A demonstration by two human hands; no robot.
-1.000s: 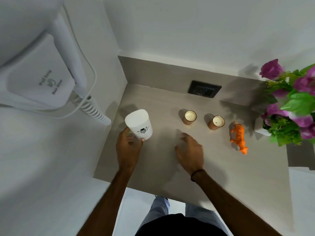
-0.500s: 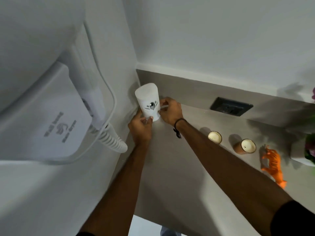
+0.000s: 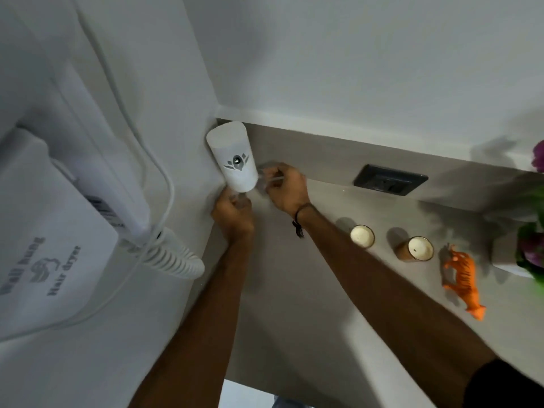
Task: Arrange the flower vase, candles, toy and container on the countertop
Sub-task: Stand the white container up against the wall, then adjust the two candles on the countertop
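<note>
The left hand [image 3: 234,212] is curled around the base of the tall white plastic container with a small grey emblem on its front [image 3: 232,157], and the right hand [image 3: 284,188] is closed against its lower right side, fingers bent in; motion blur is there, so exactly how the fingertips sit can't be told. The container is parked right in the back corner of the grey stone countertop [image 3: 294,304], touching or nearly touching the side wall, upright-ish with a slight lean in this view.

So the container step looks like the one being handled, and it's probably nearly done. Next, both hands would need to be let go gently so it isn't tipped, then attention moved along.

Right of the container, well apart, two small brown glass candles [image 3: 362,236] [image 3: 416,248] are lined up. Further right, the orange toy tiger [image 3: 462,278] is seen, and beyond it the white vase with purple flowers [image 3: 527,254], cut off by the frame edge.
</note>
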